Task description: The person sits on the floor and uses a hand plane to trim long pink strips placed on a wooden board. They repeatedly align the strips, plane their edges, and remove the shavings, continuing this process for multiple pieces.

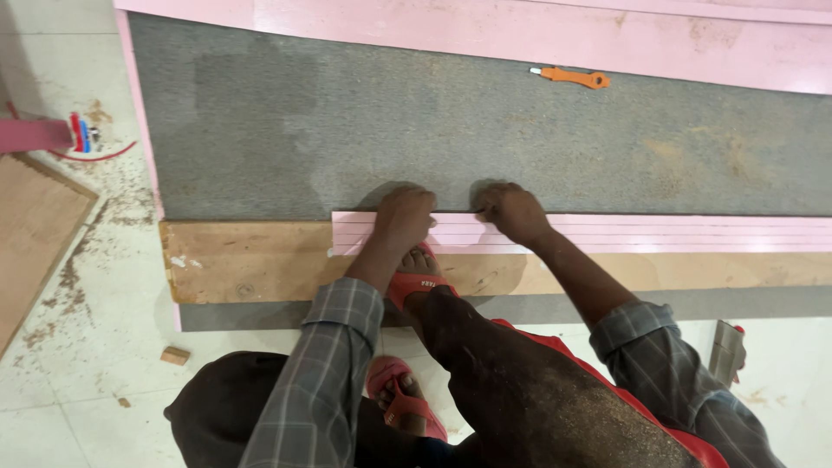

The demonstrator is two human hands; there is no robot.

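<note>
Several thin pink strips (pixel 659 234) lie stacked side by side along the top edge of a long wooden board (pixel 251 260), against a grey sheet (pixel 390 130). My left hand (pixel 404 217) presses down on the strips near their left end, fingers curled. My right hand (pixel 513 211) rests a little to the right on the same strips, fingertips pinched at their upper edge; whether it holds a small tool I cannot tell. My foot in a red sandal (pixel 416 279) stands on the wooden board just below my hands.
An orange utility knife (pixel 574 78) lies on the grey sheet near the pink border (pixel 537 35) at the top. A pink tool with a red cable (pixel 43 134) and a wood panel (pixel 35 225) are at the left. Sawdust and a small wood block (pixel 175 355) litter the tiled floor.
</note>
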